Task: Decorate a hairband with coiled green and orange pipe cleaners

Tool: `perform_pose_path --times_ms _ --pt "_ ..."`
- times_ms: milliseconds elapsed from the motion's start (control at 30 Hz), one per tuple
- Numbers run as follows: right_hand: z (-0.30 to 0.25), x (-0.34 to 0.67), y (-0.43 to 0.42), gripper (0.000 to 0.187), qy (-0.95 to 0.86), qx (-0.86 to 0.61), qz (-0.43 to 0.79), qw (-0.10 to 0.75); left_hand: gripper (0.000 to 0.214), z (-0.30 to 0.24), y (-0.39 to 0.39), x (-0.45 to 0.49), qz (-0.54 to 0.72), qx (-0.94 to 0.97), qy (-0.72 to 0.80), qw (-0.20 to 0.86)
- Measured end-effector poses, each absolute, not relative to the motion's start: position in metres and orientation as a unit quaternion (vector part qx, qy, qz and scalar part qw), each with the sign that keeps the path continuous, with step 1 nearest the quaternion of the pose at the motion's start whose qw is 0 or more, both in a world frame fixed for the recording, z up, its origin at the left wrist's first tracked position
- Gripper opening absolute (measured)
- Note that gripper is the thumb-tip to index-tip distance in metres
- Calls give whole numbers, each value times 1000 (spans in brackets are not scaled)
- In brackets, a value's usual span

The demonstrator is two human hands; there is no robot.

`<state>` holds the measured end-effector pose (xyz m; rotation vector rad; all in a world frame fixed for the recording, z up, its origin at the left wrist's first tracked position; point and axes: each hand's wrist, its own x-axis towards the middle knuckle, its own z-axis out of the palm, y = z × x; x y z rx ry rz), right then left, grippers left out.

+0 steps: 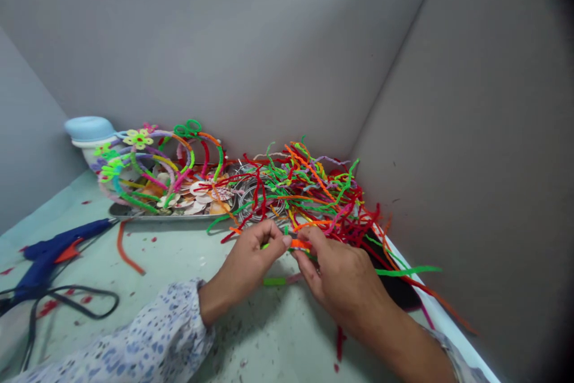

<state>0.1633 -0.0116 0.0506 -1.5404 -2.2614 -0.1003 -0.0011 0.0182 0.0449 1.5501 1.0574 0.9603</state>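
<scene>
Clutter hid plenty. Left hand [251, 260] and right hand [343, 281] both pinched an orange pipe cleaner [299, 244] just before the tangled pile [314, 192]. Its ends vanished under their grip, and a green strand [265, 245] beside it could not be traced. The glue gun [49, 251] trailed its cord off the left edge.

Pale green table [188, 263] with glue gun [54, 251], tray [134, 213], pipe-cleaner heap [314, 192]
</scene>
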Motion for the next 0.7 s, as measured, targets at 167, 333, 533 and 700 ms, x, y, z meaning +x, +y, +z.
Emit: perform_pose_path --times_ms 167,333,533,700 --pt "50 163 -12 14 -822 -521 -114 200 25 44 17 -1 392 641 435 496" --pt "49 163 -7 13 -822 -496 -176 219 18 47 14 1 393 630 437 508" --pt "41 163 -2 13 -826 -496 -126 236 15 49 15 2 378 599 423 566" --pt "42 166 1 21 -805 -488 82 327 17 49 16 1 379 585 414 585"
